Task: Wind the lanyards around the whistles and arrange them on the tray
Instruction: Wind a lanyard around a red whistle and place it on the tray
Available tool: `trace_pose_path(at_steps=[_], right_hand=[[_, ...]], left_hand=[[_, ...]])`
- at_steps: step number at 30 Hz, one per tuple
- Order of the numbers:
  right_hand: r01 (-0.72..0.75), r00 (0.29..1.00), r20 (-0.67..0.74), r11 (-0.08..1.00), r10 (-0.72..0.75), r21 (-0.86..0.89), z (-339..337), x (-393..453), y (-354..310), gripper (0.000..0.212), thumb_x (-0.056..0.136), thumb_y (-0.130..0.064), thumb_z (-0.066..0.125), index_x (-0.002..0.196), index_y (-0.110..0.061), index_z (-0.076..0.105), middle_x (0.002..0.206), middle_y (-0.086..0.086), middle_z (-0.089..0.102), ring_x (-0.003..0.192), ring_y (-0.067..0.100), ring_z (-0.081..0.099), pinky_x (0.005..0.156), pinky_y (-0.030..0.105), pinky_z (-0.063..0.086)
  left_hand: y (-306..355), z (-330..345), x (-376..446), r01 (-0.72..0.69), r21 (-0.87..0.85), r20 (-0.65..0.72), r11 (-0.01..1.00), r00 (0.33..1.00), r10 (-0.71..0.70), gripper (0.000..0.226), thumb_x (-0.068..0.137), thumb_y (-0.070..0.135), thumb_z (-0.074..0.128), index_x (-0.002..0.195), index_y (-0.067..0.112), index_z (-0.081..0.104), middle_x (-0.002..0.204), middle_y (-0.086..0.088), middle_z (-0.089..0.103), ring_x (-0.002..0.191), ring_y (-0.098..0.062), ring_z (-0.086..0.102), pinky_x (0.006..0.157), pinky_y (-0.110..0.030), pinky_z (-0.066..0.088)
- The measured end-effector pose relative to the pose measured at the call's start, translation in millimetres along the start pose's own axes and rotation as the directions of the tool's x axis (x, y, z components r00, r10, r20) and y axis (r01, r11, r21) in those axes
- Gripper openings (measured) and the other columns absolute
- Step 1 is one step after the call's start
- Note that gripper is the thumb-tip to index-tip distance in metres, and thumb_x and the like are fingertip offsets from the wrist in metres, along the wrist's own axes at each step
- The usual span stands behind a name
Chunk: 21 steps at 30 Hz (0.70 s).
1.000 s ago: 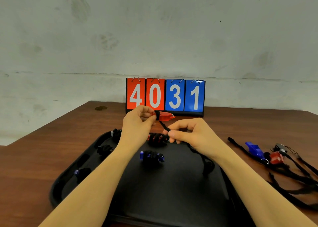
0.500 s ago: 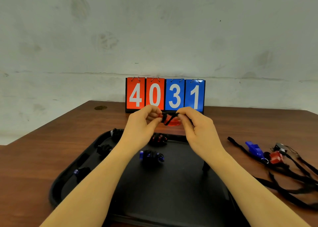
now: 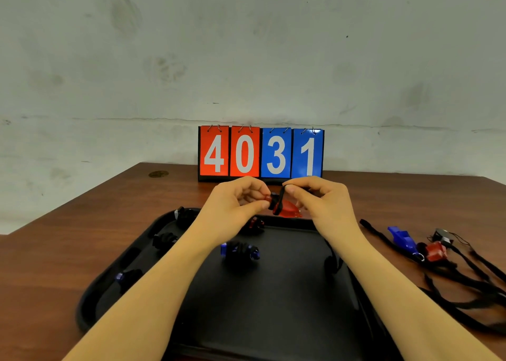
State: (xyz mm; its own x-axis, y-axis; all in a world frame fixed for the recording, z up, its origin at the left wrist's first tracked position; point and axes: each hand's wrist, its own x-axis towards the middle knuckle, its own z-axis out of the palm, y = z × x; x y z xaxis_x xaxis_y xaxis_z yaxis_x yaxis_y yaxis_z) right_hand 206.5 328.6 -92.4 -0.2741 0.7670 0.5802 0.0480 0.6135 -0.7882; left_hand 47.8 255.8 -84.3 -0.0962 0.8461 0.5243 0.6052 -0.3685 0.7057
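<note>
A red whistle point(image 3: 287, 208) is held above the far edge of the black tray point(image 3: 268, 314). My left hand point(image 3: 235, 204) pinches its left end. My right hand point(image 3: 317, 199) pinches the black lanyard point(image 3: 279, 199), which loops over the whistle's body; its loose end hangs down behind my right wrist onto the tray. On the tray lie several wound whistles: a blue one point(image 3: 240, 252) in the middle, a red one point(image 3: 256, 224) behind it, and others along the left side point(image 3: 164, 240).
To the right of the tray, a blue whistle point(image 3: 404, 239), a red whistle point(image 3: 436, 251) and a dark one point(image 3: 443, 234) lie on the brown table with tangled black lanyards point(image 3: 471, 292). A flip scoreboard point(image 3: 260, 152) reading 4031 stands at the back against the wall.
My right hand rose from low over the tray up to the whistle, carrying the lanyard over it. Both hands now sit slightly lower, with the whistle's red body more exposed.
</note>
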Motion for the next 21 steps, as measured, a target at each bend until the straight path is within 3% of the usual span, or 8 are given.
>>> trace_pose_path(at_steps=[4,7,11,15,18,21], right_hand=[[-0.11,0.993,0.054,0.991,0.106,0.071,-1.5,2.2,1.2,0.011,0.083,-0.016,0.065,0.089,-0.023,0.071,0.087,-0.009,0.07,0.089,0.0,0.063,0.066,0.011,0.051],[-0.165,0.982,0.111,0.98,0.153,0.107,-1.6,3.2,-1.9,0.015,0.084,-0.015,0.063,0.084,-0.028,0.07,0.078,-0.013,0.07,0.077,-0.006,0.063,0.061,0.009,0.049],[-0.149,0.967,0.22,0.984,0.125,0.095,0.7,0.2,-4.2,0.013,0.085,-0.016,0.062,0.08,-0.016,0.074,0.063,-0.004,0.067,0.059,0.006,0.056,0.062,0.014,0.047],[-0.128,0.931,0.348,0.992,0.112,0.022,4.2,-3.4,-5.5,0.019,0.086,-0.021,0.06,0.073,-0.017,0.074,0.075,0.003,0.072,0.081,0.018,0.065,0.078,0.021,0.049],[-0.095,0.902,0.42,0.995,0.1,-0.032,4.1,-4.6,-7.9,0.023,0.088,-0.022,0.058,0.071,-0.015,0.073,0.081,0.006,0.072,0.098,0.026,0.062,0.08,0.017,0.048],[-0.06,0.896,0.436,0.996,0.085,-0.072,1.9,-4.4,-9.6,0.023,0.088,-0.022,0.059,0.072,-0.014,0.073,0.087,0.002,0.072,0.097,0.015,0.064,0.089,0.025,0.047]], left_hand=[[2.0,-1.0,-0.5,-0.009,-0.056,-0.036,0.998,0.999,0.007,0.019,0.081,0.008,0.066,0.087,0.026,0.062,0.08,0.01,0.065,0.077,0.002,0.062,0.074,-0.008,0.048],[2.6,-1.7,-0.8,-0.003,-0.153,-0.075,0.988,0.997,-0.008,0.02,0.079,0.005,0.067,0.086,0.024,0.064,0.076,0.008,0.066,0.074,-0.002,0.063,0.074,-0.012,0.051],[1.9,-2.3,1.1,0.023,-0.273,-0.112,0.962,0.992,-0.056,0.019,0.079,0.003,0.066,0.086,0.021,0.063,0.071,0.008,0.065,0.068,-0.005,0.064,0.073,-0.016,0.053],[-1.0,-2.0,2.8,0.054,-0.297,-0.193,0.953,0.974,-0.115,0.017,0.08,0.005,0.066,0.085,0.021,0.062,0.076,0.007,0.064,0.071,-0.005,0.063,0.073,-0.019,0.053],[-2.6,-1.9,3.8,0.076,-0.275,-0.223,0.958,0.965,-0.14,0.016,0.08,0.005,0.066,0.085,0.02,0.062,0.077,0.004,0.064,0.074,-0.008,0.062,0.075,-0.021,0.053],[-3.7,-1.5,5.0,0.084,-0.196,-0.252,0.977,0.959,-0.133,0.017,0.081,0.006,0.066,0.085,0.021,0.06,0.078,0.005,0.062,0.075,-0.006,0.06,0.072,-0.013,0.051]])
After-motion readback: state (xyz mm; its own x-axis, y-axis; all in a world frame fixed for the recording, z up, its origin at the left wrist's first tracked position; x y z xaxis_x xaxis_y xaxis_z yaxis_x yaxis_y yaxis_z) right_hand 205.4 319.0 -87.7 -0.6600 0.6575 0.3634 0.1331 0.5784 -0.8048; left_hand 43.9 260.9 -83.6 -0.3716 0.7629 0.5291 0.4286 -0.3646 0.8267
